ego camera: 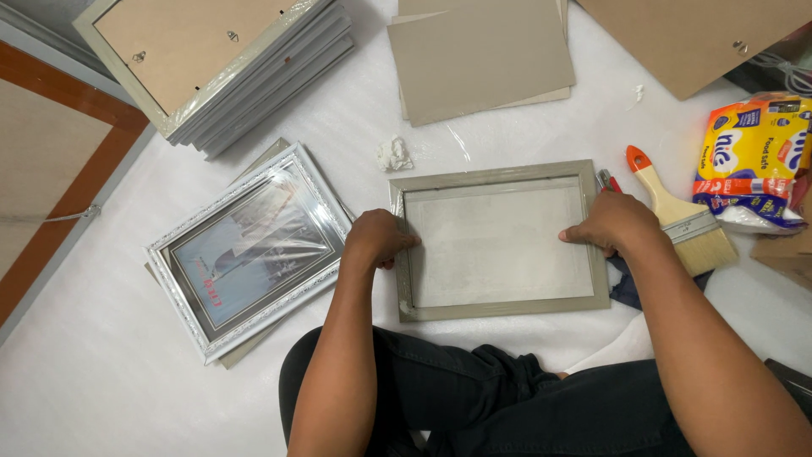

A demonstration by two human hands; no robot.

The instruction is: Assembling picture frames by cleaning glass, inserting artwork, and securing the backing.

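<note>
Grey frame [499, 241] flat on white sheet, in front of knees. Left hand [378, 239] clamped on left rail, right hand [611, 223] on right rail. Likely light, stiff; pane probably fragile, slippery. Best held by rails, not pane. Brush [681, 211] just right.

The grey picture frame [499, 240] looks matt, wrapped in thin clear plastic. The silver frame [249, 250] is glossy under shiny film. The paintbrush [677, 211] has a pale wooden handle and soft bristles.
</note>
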